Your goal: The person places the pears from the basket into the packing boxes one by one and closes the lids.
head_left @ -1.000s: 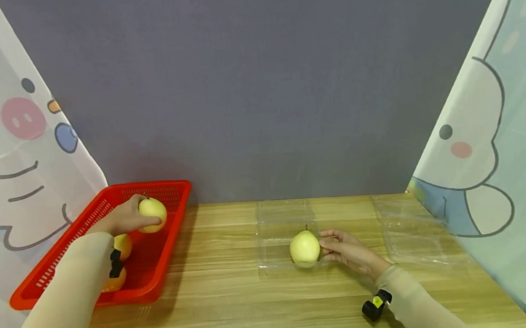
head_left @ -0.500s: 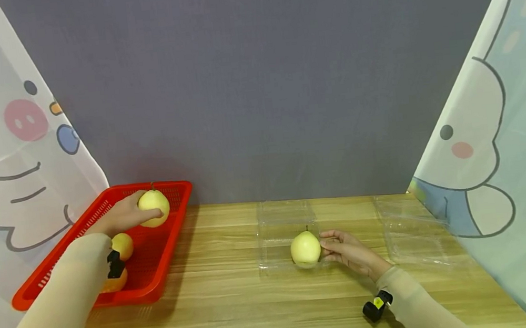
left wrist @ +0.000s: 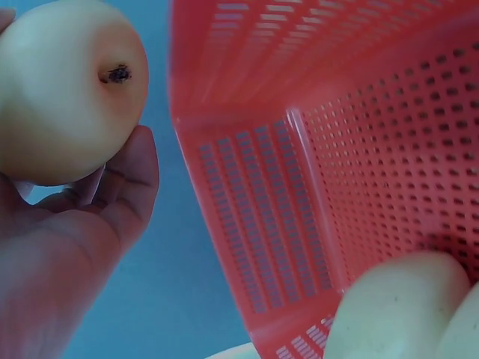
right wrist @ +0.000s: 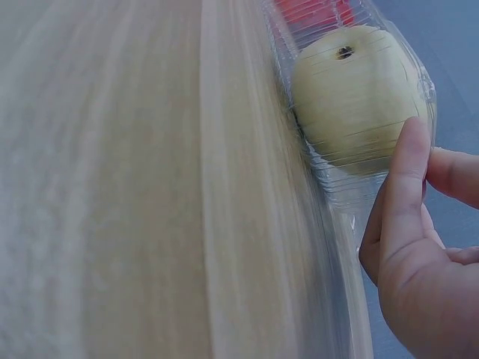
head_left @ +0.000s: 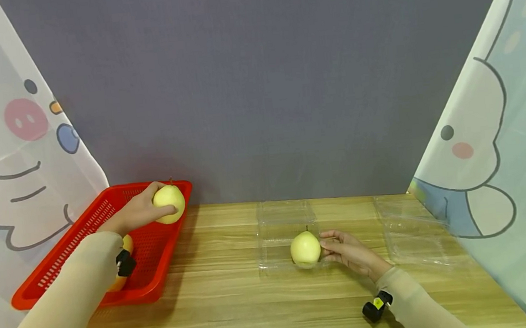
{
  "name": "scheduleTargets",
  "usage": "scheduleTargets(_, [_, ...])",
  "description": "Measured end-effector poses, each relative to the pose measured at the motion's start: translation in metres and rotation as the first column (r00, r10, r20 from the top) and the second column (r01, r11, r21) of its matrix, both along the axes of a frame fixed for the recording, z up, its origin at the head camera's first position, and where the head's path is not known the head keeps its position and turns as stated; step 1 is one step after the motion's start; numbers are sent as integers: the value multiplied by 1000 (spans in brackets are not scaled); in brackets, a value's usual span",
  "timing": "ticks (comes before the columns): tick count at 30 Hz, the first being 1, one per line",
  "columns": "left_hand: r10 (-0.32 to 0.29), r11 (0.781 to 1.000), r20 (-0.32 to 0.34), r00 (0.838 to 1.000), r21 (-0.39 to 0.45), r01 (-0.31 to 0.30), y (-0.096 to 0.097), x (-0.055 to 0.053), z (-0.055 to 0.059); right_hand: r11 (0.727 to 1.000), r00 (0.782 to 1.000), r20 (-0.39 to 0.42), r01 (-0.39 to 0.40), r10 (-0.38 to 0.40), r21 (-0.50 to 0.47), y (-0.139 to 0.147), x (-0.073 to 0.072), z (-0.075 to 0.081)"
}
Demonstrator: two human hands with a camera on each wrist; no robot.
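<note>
Head | pear point(head_left: 169, 203) in left hand point(head_left: 141, 208) | second pear point(head_left: 305, 248) boxed beside right hand point(head_left: 349, 253)

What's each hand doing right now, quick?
Left hand: closed, holding a pear.
Right hand: closed, pinching the side of the clear box.

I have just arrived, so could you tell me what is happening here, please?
A person's left hand holds a round yellow pear near the rim of a red perforated plastic basket of yellow fruit. The right hand grips the side of a clear plastic box containing another yellow pear. A second clear box lies further right.
</note>
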State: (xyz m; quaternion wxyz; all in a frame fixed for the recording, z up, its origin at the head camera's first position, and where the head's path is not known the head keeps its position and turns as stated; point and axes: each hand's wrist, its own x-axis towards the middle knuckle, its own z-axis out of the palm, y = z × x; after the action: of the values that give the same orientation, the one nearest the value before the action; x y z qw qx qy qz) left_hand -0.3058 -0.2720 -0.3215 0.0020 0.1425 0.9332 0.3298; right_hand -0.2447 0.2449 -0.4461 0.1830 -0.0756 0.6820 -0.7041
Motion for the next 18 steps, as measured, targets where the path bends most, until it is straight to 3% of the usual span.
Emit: scheduleTargets(18, [-52, 995, -11, 999, 82, 53, 35, 4, -1, 1000, 1000, 8, 1, -1, -12, 1, 0, -2])
